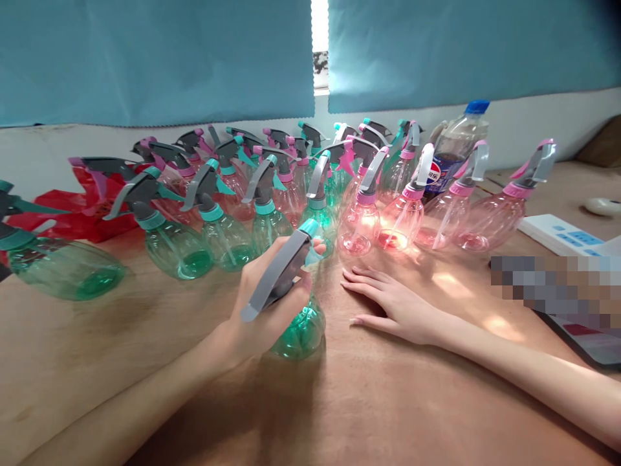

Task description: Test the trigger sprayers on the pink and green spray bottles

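My left hand (262,317) is wrapped round the neck of a green spray bottle (301,333), under its grey and teal trigger head. The bottle stands close to upright on the table (388,408), and my fingers partly hide its upper half. My right hand (388,304) lies palm down on the wood with its fingers spread, holding nothing. Just beyond that hand stand pink spray bottles (358,226) with pink collars. Other green spray bottles (235,239) are lined up behind and to the left of my left hand.
Several more spray bottles crowd towards the wall. Red plastic (63,207) lies at the back left. A blue-capped cola bottle (449,145) stands at the back right. On the right are a white box (557,234), a pale mouse-shaped object (601,206) and a dark-edged device (582,343), partly blurred out.
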Demonstrator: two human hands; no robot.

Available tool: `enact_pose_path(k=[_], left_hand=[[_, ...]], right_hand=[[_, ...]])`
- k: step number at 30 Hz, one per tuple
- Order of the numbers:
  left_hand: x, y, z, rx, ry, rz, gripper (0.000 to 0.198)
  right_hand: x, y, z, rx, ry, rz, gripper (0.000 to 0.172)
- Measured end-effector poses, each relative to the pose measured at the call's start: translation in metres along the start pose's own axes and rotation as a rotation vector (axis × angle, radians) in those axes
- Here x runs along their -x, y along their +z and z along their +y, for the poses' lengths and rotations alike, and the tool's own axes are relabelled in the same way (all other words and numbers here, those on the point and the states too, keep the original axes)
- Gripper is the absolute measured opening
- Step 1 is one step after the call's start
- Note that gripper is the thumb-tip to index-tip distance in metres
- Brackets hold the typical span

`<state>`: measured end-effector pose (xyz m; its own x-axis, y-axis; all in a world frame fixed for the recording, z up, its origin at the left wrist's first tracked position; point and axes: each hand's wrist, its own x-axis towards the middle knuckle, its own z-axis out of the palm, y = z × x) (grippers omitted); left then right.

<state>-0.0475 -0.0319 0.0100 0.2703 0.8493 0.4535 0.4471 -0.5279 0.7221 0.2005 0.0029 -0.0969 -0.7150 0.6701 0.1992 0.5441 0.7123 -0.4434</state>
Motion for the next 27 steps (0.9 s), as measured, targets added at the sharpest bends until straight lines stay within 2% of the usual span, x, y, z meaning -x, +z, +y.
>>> enact_pose_path(k=[4, 27], left_hand=[[-0.0012, 0.0001, 0.0011, 0.097, -0.034, -0.018, 0.027], [-0.0022, -0.0005, 0.0026, 0.1, -0.056, -0.03, 0.026]], right_hand=[[-0.0002, -0.0001, -0.0005, 0.007, 0.003, 0.0, 0.067], [0.0006, 0.0009, 0.0008, -0.015, -0.002, 0.023, 0.067]])
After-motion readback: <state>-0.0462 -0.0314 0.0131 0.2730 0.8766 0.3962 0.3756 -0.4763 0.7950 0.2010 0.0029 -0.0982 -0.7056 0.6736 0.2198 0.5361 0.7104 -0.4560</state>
